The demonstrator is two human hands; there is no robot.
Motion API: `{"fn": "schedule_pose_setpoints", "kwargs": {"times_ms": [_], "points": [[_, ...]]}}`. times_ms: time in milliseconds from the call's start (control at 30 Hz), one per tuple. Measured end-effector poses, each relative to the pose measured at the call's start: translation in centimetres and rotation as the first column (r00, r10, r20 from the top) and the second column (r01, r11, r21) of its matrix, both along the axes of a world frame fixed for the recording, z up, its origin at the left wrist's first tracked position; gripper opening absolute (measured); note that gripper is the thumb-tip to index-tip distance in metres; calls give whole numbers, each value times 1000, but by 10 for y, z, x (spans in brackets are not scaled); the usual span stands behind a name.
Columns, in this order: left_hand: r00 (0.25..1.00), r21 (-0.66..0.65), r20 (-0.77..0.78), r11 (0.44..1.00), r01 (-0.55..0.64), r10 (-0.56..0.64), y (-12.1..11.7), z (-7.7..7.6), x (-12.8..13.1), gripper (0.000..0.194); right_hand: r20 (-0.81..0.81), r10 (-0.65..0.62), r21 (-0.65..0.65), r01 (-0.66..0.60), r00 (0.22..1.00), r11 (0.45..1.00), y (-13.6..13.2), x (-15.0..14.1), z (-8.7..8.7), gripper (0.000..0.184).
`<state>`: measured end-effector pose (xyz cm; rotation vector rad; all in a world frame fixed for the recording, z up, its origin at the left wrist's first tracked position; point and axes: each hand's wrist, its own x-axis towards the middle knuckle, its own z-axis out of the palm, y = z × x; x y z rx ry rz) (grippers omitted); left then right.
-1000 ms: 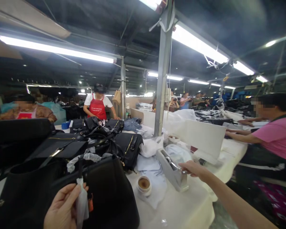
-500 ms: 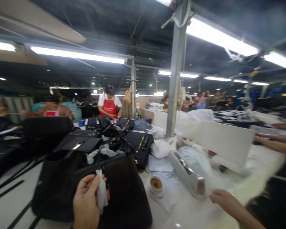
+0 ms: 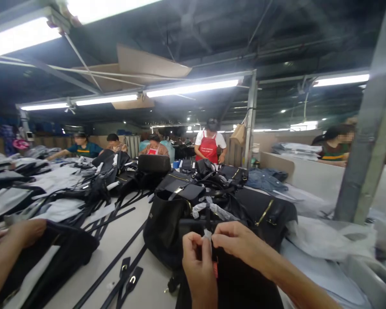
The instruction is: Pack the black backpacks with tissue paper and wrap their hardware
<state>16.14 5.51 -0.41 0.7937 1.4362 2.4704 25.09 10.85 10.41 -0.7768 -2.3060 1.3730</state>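
Note:
My left hand (image 3: 197, 266) pinches a small piece of white wrapping (image 3: 207, 234) that sits in front of a black handbag (image 3: 244, 279). Close against it from the right, the fingertips of my right hand (image 3: 233, 238) are pressed together at the wrapping's edge. Whatever lies between those right fingertips is too small to make out. Part of a red tag (image 3: 215, 269) shows just below, beside my left hand. The bag stands upright on the table, and my hands and forearm hide some of its front. Behind it, its handle area carries crumpled translucent wrap (image 3: 214, 209).
Another black bag (image 3: 162, 227) stands on the left, near black straps (image 3: 125, 244) with metal fittings. A co-worker's hand (image 3: 28, 231) holds a black piece at far left. White plastic (image 3: 331, 236) and a grey tape dispenser (image 3: 366, 274) lie right. A post (image 3: 357, 141) rises there.
My view has turned left. My right hand has come from beside the tape dispenser to the white wrapping, meeting my left hand, which still holds it.

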Motion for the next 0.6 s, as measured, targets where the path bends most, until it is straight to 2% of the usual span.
{"fn": "schedule_pose_setpoints", "kwargs": {"times_ms": [100, 200, 300, 367, 467, 533, 600], "points": [[979, -14, -177, 995, -100, 96, -1, -6, -1, 23, 94, -51, 115, 40, 994, 993, 14, -8, -8, 19], [930, -28, -337, 986, -164, 145, -2, -8, -4, 29, 125, -75, 202, 49, 989, 978, 19, -10, -15, 18], [872, -18, -465, 984, -178, 150, -5, -6, -9, 27, 128, -92, 238, 60, 987, 969, 20, -10, -18, 18], [864, -20, -492, 991, -133, 106, -8, -4, -12, 26, 117, -84, 200, 60, 990, 978, 20, -9, -19, 18], [933, -95, -360, 995, -17, -18, -12, 1, -12, 21, 111, -54, 19, 52, 992, 998, 18, -6, -20, 20], [982, -125, -157, 988, 85, -104, -14, 5, -11, 19, 100, -21, -98, 31, 995, 995, 16, -4, -21, 24], [981, -91, 49, 977, 194, -190, -16, 9, -10, 22, 75, 16, -161, -4, 997, 987, 15, -1, -22, 28]]}}
